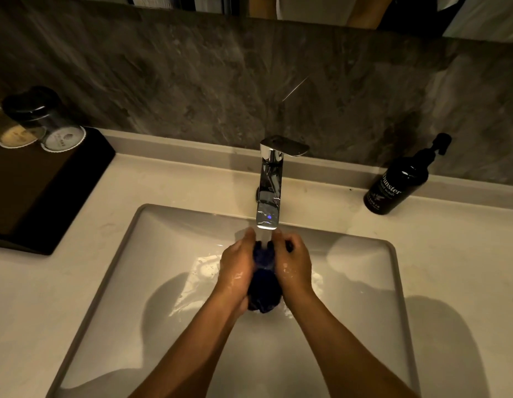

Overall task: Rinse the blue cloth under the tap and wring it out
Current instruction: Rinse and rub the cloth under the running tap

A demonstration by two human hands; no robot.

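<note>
The blue cloth (263, 285) is bunched between 2 hands over the sink (364, 282), directly under water running from the tap (269, 191). The left hand (238, 268) and right hand (294, 267) each press closed against its sides.

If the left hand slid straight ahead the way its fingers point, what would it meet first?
Probably the tap: the left hand, gripping the blue cloth, has fingertips just below the spout. Depth is unclear; it might pass underneath.
</note>
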